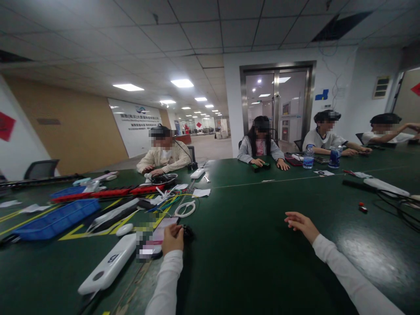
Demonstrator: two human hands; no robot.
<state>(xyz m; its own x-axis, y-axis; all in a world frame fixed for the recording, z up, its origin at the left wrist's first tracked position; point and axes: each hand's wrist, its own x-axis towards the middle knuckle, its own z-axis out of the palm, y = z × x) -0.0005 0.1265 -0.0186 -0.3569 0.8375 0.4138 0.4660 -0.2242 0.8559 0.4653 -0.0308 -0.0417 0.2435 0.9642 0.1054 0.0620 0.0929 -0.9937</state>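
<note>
My left hand [173, 239] is closed, its fingertips pinched together over the green table [236, 262]. Right beside the thumb is a small dark object [187, 232], blurred; whether the fingers grip it I cannot tell. A phone [166, 228] with a lit screen lies just behind and left of this hand. To its left rests a long white device [110, 264] with a round grey button and a cable, and a white mouse-shaped piece [124, 229] beyond it. My right hand [303, 225] hovers above the table with loosely stretched fingers, holding nothing.
A blue tray [59, 221], a white cable coil [185, 209] and red strips [113, 192] lie left. A small red-and-black item [362, 207] and a white device with black cables [387, 186] lie right. Several people wearing headsets sit across, near a water bottle [308, 157].
</note>
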